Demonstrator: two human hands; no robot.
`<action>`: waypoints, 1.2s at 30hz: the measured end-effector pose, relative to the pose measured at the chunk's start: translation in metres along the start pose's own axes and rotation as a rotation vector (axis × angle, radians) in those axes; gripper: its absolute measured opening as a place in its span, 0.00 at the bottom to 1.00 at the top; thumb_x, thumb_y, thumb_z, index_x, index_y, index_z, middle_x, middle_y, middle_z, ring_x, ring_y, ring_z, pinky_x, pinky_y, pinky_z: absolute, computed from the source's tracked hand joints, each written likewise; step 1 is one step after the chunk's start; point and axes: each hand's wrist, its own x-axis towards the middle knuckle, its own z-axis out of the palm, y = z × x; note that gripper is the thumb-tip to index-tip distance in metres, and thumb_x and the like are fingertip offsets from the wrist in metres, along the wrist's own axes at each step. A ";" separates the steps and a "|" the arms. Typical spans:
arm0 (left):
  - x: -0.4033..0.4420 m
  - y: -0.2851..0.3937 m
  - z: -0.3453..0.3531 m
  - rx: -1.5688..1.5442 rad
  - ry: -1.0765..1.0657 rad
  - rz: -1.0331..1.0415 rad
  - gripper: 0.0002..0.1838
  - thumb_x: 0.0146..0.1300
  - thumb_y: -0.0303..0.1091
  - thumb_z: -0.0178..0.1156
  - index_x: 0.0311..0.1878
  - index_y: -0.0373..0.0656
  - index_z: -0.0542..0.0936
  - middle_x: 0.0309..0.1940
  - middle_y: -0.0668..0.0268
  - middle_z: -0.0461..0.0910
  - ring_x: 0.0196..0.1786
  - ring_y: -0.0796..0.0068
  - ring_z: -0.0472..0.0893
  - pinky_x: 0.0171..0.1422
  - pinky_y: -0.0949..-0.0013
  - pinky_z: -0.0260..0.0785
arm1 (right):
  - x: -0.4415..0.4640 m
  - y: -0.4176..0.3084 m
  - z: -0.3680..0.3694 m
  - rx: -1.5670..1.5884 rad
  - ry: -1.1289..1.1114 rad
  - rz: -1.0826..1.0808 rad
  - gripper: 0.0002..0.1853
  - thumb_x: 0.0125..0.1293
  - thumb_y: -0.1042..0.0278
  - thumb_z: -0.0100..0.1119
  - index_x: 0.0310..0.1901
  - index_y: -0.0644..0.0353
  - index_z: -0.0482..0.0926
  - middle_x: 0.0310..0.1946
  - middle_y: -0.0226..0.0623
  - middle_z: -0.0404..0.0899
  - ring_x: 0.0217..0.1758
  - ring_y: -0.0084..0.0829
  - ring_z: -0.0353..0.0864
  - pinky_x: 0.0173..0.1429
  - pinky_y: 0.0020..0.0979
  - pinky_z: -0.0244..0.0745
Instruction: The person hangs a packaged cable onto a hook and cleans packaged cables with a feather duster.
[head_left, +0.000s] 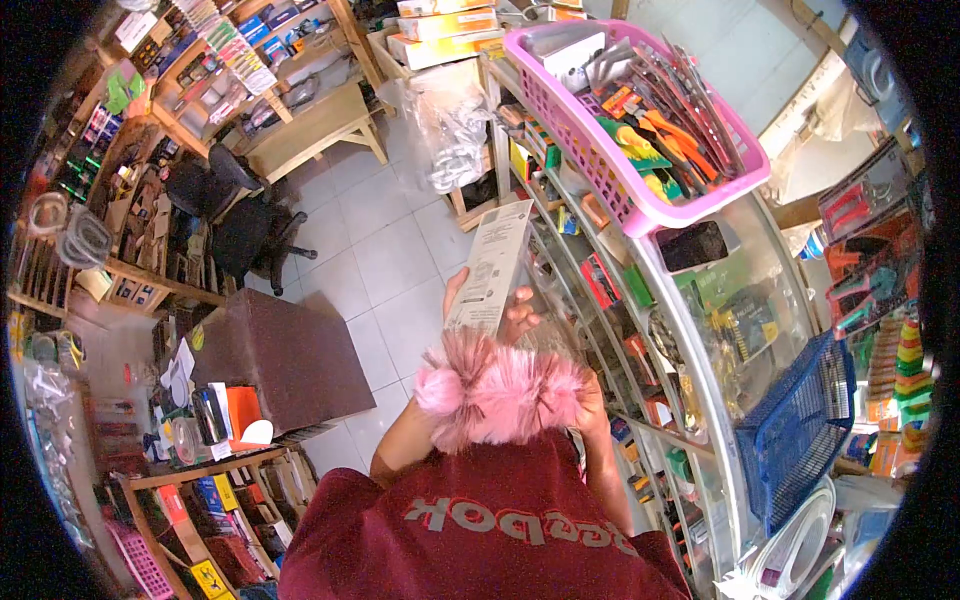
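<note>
A flat grey-white package with printed text point(492, 262) is held upright in front of the chest. My left hand point(458, 290) is at its left edge, its fingers partly showing behind the package. On the other side, fingertips point(520, 312) show beside the package's lower right edge; whose hand they belong to is partly hidden. A pink fluffy duster point(505, 393) lies across the chest, below the package. My right hand point(592, 405) is at the duster's right end, its fingers mostly hidden by the fluff.
A glass display counter point(690, 345) curves along the right, bearing a pink basket of tools point(640, 215), a black phone point(692, 246) and a blue basket point(800, 430). At left are a brown desk point(300, 350), a black chair point(245, 225) and stocked shelves point(200, 480).
</note>
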 end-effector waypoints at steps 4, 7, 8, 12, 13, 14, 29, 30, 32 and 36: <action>-0.027 0.015 0.021 0.172 0.122 -0.066 0.31 0.64 0.58 0.37 0.68 0.59 0.57 0.44 0.57 0.66 0.40 0.59 0.72 0.60 0.49 0.59 | 0.020 0.016 -0.008 -0.270 -0.162 -0.037 0.17 0.52 0.61 0.64 0.40 0.64 0.79 0.38 0.40 0.82 0.37 0.28 0.81 0.43 0.31 0.75; -0.048 0.014 -0.009 0.447 0.270 0.323 0.30 0.63 0.57 0.40 0.62 0.48 0.64 0.53 0.53 0.68 0.55 0.52 0.70 0.61 0.48 0.63 | 0.041 0.009 0.004 -0.505 -0.119 -0.217 0.21 0.49 0.58 0.65 0.41 0.65 0.79 0.38 0.43 0.82 0.41 0.33 0.82 0.46 0.32 0.75; -0.049 0.026 -0.016 0.045 0.241 0.332 0.30 0.63 0.55 0.43 0.63 0.46 0.64 0.55 0.53 0.69 0.54 0.54 0.72 0.61 0.51 0.63 | 0.048 0.014 0.009 -0.524 -0.064 -0.239 0.21 0.49 0.58 0.65 0.41 0.65 0.79 0.38 0.44 0.82 0.41 0.34 0.82 0.47 0.33 0.75; -0.079 0.045 0.018 0.249 0.018 0.356 0.33 0.60 0.58 0.45 0.60 0.42 0.68 0.51 0.50 0.74 0.46 0.54 0.76 0.55 0.52 0.67 | 0.072 0.005 0.043 -0.641 0.141 -0.318 0.20 0.50 0.62 0.63 0.43 0.66 0.78 0.39 0.46 0.81 0.45 0.41 0.80 0.52 0.37 0.72; -0.091 0.057 0.004 -0.035 -0.006 0.078 0.35 0.58 0.61 0.44 0.58 0.41 0.69 0.47 0.48 0.75 0.41 0.53 0.77 0.50 0.52 0.68 | 0.082 -0.004 0.051 -0.787 0.172 -0.402 0.19 0.50 0.63 0.62 0.43 0.66 0.78 0.40 0.46 0.81 0.46 0.42 0.80 0.53 0.37 0.71; -0.094 0.058 0.006 0.006 -0.020 0.057 0.36 0.57 0.63 0.44 0.58 0.43 0.69 0.42 0.50 0.74 0.33 0.58 0.75 0.41 0.58 0.66 | 0.086 -0.007 0.058 -0.930 0.201 -0.481 0.19 0.50 0.65 0.62 0.43 0.66 0.78 0.40 0.47 0.80 0.47 0.43 0.79 0.54 0.38 0.70; -0.154 0.103 0.044 0.178 -0.035 0.091 0.44 0.52 0.72 0.39 0.58 0.42 0.69 0.24 0.52 0.70 0.16 0.66 0.67 0.23 0.66 0.58 | 0.083 0.062 0.099 -0.491 0.251 0.030 0.20 0.59 0.78 0.56 0.54 0.68 0.69 0.53 0.40 0.73 0.57 0.29 0.70 0.63 0.31 0.61; -0.157 0.107 0.048 0.212 0.046 0.105 0.44 0.52 0.73 0.38 0.58 0.44 0.69 0.24 0.53 0.70 0.16 0.68 0.66 0.25 0.66 0.57 | 0.083 0.057 0.107 -0.527 0.269 0.087 0.20 0.59 0.78 0.56 0.54 0.68 0.69 0.52 0.40 0.73 0.56 0.30 0.70 0.62 0.31 0.62; -0.160 0.112 0.049 0.194 0.195 0.165 0.44 0.52 0.74 0.37 0.57 0.44 0.70 0.28 0.53 0.71 0.21 0.66 0.68 0.27 0.65 0.59 | 0.072 0.065 0.108 -0.471 0.308 0.225 0.15 0.58 0.76 0.58 0.48 0.65 0.73 0.43 0.33 0.75 0.44 0.23 0.72 0.49 0.26 0.67; -0.162 0.132 0.041 0.190 0.313 0.281 0.45 0.52 0.75 0.37 0.58 0.44 0.70 0.38 0.53 0.74 0.34 0.61 0.75 0.35 0.60 0.67 | 0.057 0.068 0.127 -0.315 0.349 0.353 0.06 0.57 0.73 0.60 0.28 0.54 0.71 0.20 0.22 0.65 0.20 0.15 0.61 0.24 0.21 0.56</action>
